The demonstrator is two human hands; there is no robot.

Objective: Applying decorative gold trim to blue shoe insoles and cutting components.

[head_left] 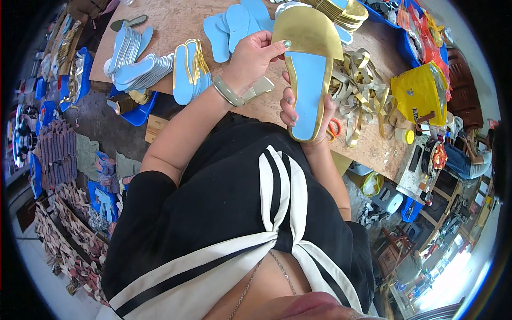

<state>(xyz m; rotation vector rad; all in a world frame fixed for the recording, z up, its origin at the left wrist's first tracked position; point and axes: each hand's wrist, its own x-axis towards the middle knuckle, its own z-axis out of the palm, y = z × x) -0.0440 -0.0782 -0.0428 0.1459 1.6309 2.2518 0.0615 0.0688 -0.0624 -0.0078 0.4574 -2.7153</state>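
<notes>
A sandal insole (308,90) is held up over the table edge. Its blue face is bordered by a gold rim, and gold material (306,33) spreads across its wide toe end. My left hand (255,61) pinches the left edge of the gold part, thumb on top and the other fingers partly hidden behind. Lower down, my right hand (290,109) wraps around the narrower end from behind, with fingertips showing at the left edge and the thumb at the right. Close to my right hand lies a heap of gold and beige strips (360,88), with red-handled scissors (334,128) beside it.
Blue insoles (234,26), gold-edged insoles (186,69) and a stacked row of pale insoles (141,72) lie on the wooden table (165,21). Gold pieces (349,13) are stacked at the back. A yellow bag (418,93) stands right; a blue bin (141,114) sits below left. Another person (474,157) sits far right.
</notes>
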